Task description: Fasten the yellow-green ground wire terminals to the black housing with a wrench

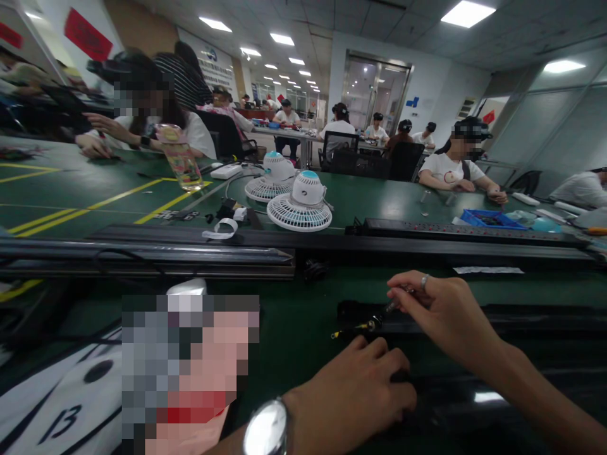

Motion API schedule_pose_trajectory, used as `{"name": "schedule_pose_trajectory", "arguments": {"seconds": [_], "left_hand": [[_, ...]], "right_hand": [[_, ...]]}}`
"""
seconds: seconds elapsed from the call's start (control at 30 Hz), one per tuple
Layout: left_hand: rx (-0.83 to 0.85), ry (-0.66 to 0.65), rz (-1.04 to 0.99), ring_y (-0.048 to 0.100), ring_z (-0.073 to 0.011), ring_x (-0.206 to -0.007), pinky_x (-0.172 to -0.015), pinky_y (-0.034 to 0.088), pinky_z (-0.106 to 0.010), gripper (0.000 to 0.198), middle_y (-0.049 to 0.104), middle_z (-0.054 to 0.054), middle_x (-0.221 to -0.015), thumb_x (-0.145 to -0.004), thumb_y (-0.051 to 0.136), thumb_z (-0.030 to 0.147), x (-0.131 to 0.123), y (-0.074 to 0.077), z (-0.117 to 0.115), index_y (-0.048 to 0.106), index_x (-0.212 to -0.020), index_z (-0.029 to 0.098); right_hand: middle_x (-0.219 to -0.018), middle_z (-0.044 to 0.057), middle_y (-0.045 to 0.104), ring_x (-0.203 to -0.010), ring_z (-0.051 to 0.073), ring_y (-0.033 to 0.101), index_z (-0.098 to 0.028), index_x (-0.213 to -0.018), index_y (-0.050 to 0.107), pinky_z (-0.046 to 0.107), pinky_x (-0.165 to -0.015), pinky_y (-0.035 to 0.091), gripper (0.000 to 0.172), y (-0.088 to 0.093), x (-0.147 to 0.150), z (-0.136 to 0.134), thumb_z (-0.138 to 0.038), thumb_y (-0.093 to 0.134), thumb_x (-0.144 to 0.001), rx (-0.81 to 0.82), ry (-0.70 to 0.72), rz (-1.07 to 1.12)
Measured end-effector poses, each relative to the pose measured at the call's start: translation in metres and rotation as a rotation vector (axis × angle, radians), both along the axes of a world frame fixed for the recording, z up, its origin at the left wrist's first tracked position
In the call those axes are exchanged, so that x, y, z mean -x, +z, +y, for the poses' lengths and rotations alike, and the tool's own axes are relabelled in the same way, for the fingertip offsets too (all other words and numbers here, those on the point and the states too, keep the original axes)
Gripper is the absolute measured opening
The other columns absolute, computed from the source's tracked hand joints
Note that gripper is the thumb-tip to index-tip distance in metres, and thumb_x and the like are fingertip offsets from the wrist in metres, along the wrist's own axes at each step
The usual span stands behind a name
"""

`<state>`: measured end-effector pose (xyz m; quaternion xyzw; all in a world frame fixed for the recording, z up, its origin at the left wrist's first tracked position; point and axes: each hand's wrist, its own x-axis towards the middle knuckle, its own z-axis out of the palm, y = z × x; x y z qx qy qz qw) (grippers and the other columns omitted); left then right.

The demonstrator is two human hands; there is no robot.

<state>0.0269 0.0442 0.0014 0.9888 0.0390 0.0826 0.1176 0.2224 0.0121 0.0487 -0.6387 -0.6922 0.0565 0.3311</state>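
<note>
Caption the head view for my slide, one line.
Right hand pinching a slim object near the left hand over a green table, two white fans beyond.

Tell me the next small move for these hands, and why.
Probably steady the yellow-and-black piece with the left hand: the right hand pinches a slim rod whose lower end comes close to that piece, and the left hand lies just below it in the picture. Whether that hand already touches the piece is hard to tell.
</note>
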Motion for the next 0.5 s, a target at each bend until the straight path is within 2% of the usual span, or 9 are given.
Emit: {"name": "schedule_pose_trajectory", "arguments": {"seconds": [0.13,0.37,0.5], "left_hand": [[-0.058,0.016,-0.009,0.059,-0.0238,-0.101,-0.084,0.047,-0.037,0.026,0.063,-0.006,-0.117,-0.091,0.070,0.040,-0.002,-0.003,-0.001,0.065,-0.107,0.020],[-0.140,0.056,-0.064,0.059,-0.0234,-0.094,-0.077,0.046,-0.038,0.025,0.066,-0.005,-0.104,-0.089,0.072,0.043,-0.006,-0.010,-0.004,0.068,-0.096,0.018],[-0.107,0.053,-0.047,0.058,-0.0240,-0.100,-0.080,0.045,-0.038,0.019,0.066,-0.004,-0.108,-0.090,0.072,0.037,-0.006,-0.009,-0.004,0.068,-0.095,0.019]], "right_hand": [[-0.075,-0.001,0.077,-0.062,0.016,0.072,-0.021,-0.100,0.074,0.026,-0.058,0.051,0.017,-0.002,0.000,0.001,-0.019,0.059,-0.092,-0.005,0.001,-0.022],[-0.079,0.000,0.079,-0.065,0.017,0.074,-0.020,-0.101,0.074,0.026,-0.060,0.052,0.018,-0.006,0.002,0.004,-0.019,0.059,-0.092,-0.018,-0.001,-0.039],[-0.080,0.000,0.079,-0.066,0.017,0.074,-0.020,-0.101,0.074,0.026,-0.061,0.052,0.018,-0.006,0.002,0.005,-0.018,0.058,-0.092,-0.019,0.000,-0.046]]}}
